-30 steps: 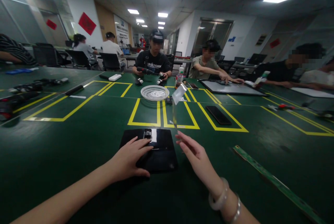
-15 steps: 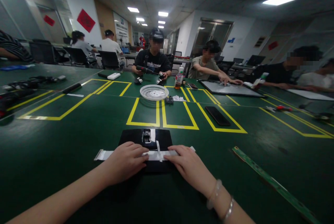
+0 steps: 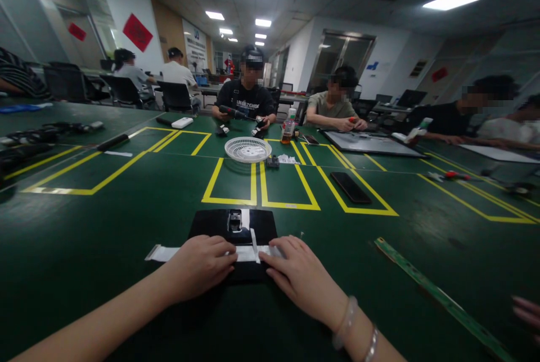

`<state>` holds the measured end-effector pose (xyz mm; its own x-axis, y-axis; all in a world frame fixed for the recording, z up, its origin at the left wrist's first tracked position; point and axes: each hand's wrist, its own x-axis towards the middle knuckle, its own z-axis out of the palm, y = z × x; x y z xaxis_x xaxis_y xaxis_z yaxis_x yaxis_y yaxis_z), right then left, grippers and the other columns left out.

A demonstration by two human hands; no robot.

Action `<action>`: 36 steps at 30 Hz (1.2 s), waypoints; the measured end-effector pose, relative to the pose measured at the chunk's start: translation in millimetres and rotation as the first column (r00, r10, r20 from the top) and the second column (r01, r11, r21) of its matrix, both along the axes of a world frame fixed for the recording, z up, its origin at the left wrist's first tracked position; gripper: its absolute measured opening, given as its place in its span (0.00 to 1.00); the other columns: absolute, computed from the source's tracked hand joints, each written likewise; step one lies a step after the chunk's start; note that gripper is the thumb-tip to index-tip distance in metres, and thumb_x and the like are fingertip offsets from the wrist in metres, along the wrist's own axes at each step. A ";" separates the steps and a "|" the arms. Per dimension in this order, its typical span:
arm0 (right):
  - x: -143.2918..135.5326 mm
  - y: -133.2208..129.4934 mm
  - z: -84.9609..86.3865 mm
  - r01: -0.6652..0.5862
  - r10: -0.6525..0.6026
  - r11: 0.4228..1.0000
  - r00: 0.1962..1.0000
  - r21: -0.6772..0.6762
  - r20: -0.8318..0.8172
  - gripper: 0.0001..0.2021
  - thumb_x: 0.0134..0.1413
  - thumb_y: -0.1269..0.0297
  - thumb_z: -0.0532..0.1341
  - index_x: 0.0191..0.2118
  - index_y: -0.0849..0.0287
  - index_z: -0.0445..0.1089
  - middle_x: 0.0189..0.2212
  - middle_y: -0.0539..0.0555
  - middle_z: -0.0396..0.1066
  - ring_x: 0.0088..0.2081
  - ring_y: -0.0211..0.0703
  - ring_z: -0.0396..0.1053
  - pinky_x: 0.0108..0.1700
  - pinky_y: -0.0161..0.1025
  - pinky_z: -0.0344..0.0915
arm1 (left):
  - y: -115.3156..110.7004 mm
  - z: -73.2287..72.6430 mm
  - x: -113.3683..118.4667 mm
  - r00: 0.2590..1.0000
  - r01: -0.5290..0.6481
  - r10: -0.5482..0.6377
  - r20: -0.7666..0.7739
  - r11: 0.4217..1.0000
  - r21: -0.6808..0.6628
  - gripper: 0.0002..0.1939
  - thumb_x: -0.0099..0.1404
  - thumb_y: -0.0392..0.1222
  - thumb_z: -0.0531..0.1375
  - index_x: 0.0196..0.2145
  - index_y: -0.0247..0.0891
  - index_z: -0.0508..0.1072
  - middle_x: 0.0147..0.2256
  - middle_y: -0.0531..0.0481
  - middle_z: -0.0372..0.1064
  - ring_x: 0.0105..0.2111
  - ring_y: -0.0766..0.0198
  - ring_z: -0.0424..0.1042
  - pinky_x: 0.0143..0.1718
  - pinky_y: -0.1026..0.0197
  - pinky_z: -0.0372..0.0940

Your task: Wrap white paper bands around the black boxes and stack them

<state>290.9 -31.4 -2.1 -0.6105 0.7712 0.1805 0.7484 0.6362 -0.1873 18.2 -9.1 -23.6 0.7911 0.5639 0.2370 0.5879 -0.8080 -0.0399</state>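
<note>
A black panel [image 3: 261,221] with a small square opening lies flat on the green table. Across it runs a white flat ribbon strip [image 3: 245,253], its left end reaching past the panel's edge. A narrow white strip [image 3: 255,241] crosses the ribbon near the middle. My left hand [image 3: 206,263] presses on the ribbon from the left, fingers close together. From the right, my right hand [image 3: 293,269] rests on the ribbon's other part, with thumb and fingers on it. The ribbon under both hands is partly hidden.
A long green circuit board [image 3: 439,291] lies at the right; a person's fingers [image 3: 525,311] show at the right edge. Farther back are a black phone [image 3: 351,187], white round basket [image 3: 248,150] and bottle [image 3: 288,128]. People sit across the table [image 3: 139,227].
Both hands and the ribbon have shifted slightly left, and the ribbon's right end is now covered. A person's fingers have appeared at the right edge. The person across has drawn their hands together.
</note>
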 end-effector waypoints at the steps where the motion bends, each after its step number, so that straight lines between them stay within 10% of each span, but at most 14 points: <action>1: 0.0 -0.3 -0.2 0.001 -0.001 1.000 1.000 0.000 0.001 0.16 0.63 0.63 0.59 0.56 0.46 0.69 0.53 0.55 0.68 0.55 0.51 0.64 0.61 0.57 0.58 | 0.0 -0.2 0.0 1.000 -0.001 0.001 0.001 1.000 -0.003 0.11 0.67 0.34 0.61 0.47 0.38 0.75 0.45 0.47 0.72 0.40 0.55 0.72 0.36 0.58 0.68; 6: 1.0 -1.1 0.4 0.003 -0.003 1.000 1.000 -0.005 -0.005 0.16 0.63 0.62 0.59 0.56 0.44 0.69 0.53 0.54 0.68 0.56 0.51 0.63 0.63 0.59 0.54 | -0.7 1.5 -1.0 0.999 -0.019 0.021 0.036 0.999 -0.049 0.14 0.65 0.40 0.64 0.49 0.41 0.74 0.47 0.46 0.71 0.44 0.53 0.71 0.43 0.55 0.69; 13: 5.3 4.2 3.6 0.024 -0.018 0.997 0.996 0.076 -0.086 0.21 0.63 0.66 0.59 0.60 0.46 0.64 0.55 0.54 0.67 0.59 0.49 0.61 0.65 0.59 0.49 | 4.9 1.9 -10.7 0.992 -0.125 0.126 -0.003 0.980 -0.157 0.52 0.56 0.68 0.66 0.68 0.38 0.54 0.64 0.40 0.52 0.62 0.42 0.55 0.64 0.37 0.48; 23: 7.3 3.2 9.2 0.031 -0.023 0.994 0.997 0.103 -0.079 0.12 0.64 0.60 0.58 0.32 0.51 0.77 0.53 0.49 0.70 0.60 0.50 0.59 0.66 0.60 0.44 | 7.5 1.4 -11.2 0.985 -0.133 0.152 0.081 0.971 -0.198 0.45 0.58 0.60 0.68 0.66 0.38 0.59 0.62 0.38 0.57 0.61 0.44 0.57 0.64 0.37 0.48; 36: 9.9 3.6 6.7 0.013 0.002 0.991 0.993 0.132 -0.116 0.19 0.60 0.63 0.62 0.56 0.46 0.68 0.58 0.54 0.66 0.61 0.51 0.59 0.64 0.58 0.51 | 23.5 21.2 -45.7 0.944 -0.223 0.250 0.216 0.964 -0.142 0.36 0.54 0.51 0.70 0.58 0.41 0.68 0.56 0.42 0.65 0.57 0.45 0.63 0.65 0.36 0.44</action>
<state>300.8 -27.8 4.5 -0.5752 0.7391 0.3506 0.7301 0.6572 -0.1875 -27.4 14.4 -2.5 0.5631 0.7623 0.3193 0.7450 -0.6354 0.2032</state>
